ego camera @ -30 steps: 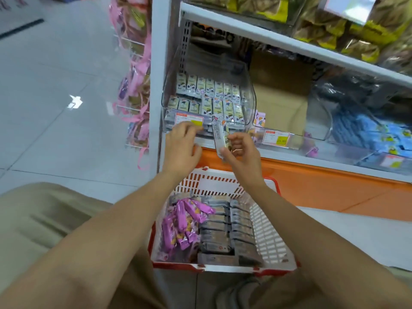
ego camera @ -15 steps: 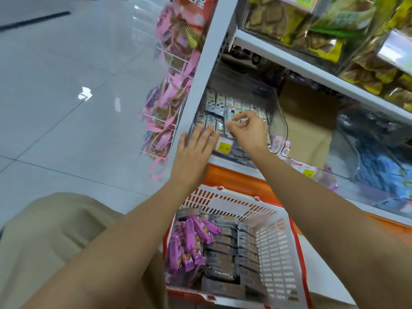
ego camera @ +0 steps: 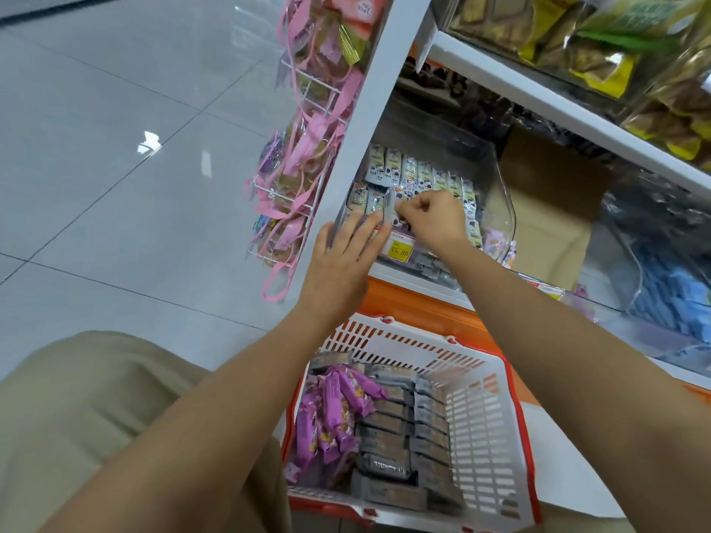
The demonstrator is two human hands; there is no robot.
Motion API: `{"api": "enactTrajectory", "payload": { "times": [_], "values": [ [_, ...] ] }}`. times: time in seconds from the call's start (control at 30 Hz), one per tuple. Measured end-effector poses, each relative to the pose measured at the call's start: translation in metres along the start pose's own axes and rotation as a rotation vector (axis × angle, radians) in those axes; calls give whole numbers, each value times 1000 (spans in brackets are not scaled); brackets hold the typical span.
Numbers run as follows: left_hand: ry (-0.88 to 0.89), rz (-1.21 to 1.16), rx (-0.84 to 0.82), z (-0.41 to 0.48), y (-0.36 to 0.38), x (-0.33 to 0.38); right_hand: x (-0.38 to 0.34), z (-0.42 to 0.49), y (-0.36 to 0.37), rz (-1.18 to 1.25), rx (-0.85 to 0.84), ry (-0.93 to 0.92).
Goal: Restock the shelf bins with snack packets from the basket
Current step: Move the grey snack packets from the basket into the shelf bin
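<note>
A clear plastic shelf bin [ego camera: 496,178] on the bottom shelf holds rows of small grey-white snack packets [ego camera: 409,173]. My right hand [ego camera: 433,219] is inside the bin, pinching one such packet [ego camera: 388,207] upright at the front row. My left hand [ego camera: 342,259] lies flat against the bin's front wall, fingers spread, holding nothing. Below, a white basket with red rim [ego camera: 488,413] holds pink packets [ego camera: 332,409] on its left and stacked grey packets [ego camera: 400,440] on its right.
A yellow price tag [ego camera: 400,248] sits on the bin front. A brown cardboard box [ego camera: 546,209] stands to the bin's right, then a bin of blue packets [ego camera: 677,294]. Pink-ribboned bags [ego camera: 304,155] hang on a wire rack left of the shelf post. Tiled floor lies to the left.
My right hand carried the packet from in front of the bin up into it and now sets it at the front row. My left hand opened flat against the bin front. The view swung left.
</note>
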State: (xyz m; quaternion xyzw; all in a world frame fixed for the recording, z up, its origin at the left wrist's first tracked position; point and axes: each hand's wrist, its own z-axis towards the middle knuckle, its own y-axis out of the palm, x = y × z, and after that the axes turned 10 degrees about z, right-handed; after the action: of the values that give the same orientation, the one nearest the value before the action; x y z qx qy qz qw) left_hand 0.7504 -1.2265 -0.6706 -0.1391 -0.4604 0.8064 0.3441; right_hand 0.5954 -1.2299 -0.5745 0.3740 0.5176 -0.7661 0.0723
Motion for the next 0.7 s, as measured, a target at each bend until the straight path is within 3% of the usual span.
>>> {"api": "enactTrajectory", "payload": {
  "times": [0.3,0.4,0.6,0.7],
  "values": [
    [-32,60,-97,-7,-12,18,24,-50,-30,217,60,-205],
    [30,84,-88,-15,-9,32,43,-74,-41,267,56,-250],
    [173,87,-113,-28,9,61,122,-125,-42,275,-2,-73],
    [261,100,-295,-34,28,77,172,-150,-30,213,-61,54]
  ]
}}
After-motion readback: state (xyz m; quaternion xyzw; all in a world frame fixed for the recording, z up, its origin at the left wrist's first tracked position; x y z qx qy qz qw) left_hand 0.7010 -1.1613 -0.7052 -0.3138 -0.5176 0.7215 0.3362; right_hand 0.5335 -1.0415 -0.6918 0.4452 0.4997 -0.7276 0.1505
